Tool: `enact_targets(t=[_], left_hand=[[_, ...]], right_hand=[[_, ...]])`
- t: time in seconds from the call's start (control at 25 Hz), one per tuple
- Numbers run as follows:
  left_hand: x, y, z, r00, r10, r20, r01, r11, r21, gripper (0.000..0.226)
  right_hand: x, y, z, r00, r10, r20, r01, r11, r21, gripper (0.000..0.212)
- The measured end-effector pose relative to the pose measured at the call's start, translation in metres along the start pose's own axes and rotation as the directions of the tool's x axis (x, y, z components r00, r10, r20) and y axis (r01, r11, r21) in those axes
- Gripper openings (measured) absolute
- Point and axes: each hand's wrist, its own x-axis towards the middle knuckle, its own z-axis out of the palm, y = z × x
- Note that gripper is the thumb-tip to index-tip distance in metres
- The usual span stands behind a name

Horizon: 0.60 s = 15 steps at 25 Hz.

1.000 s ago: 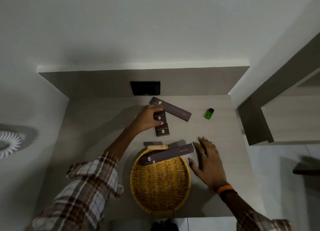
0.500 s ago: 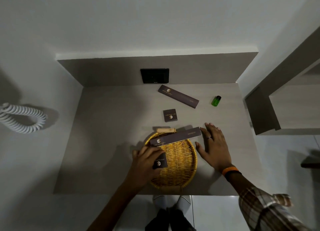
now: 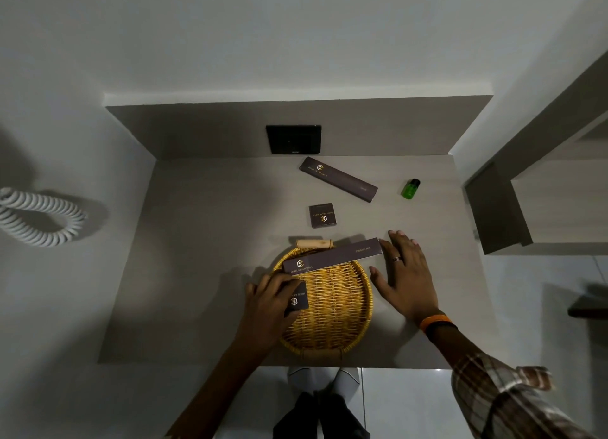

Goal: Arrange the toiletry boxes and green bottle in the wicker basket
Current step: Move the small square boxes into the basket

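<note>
Fingers of the left hand (image 3: 268, 302) pinch a small box (image 3: 297, 299) at the basket's (image 3: 342, 320) left rim; the card looks light and stiff, best held by its edges. The right hand (image 3: 406, 274) lies flat just right of the basket, fingers spread, holding nothing. A long box (image 3: 332, 257) bridges the far rim. Beyond the basket sit a second small box (image 3: 323, 215), another long box (image 3: 339, 179) and the green bottle (image 3: 411, 189), probably slick; grip its body.

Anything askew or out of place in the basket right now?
Yes: the Dental Kit box lies slantwise across the wicker basket's far rim, its right end overhanging toward the right hand. The left hand holds a small square box at the left rim.
</note>
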Motion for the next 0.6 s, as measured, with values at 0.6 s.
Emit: enact_targets(t=[0.6], left_hand=[[0.195, -0.004, -0.025, 0.975, 0.064, 0.211, -0.034, 0.989, -0.146, 0.067]], right_hand=[[0.000, 0.004, 0.003, 1.000, 0.003, -0.013, -0.003, 1.000, 0.029, 0.071]])
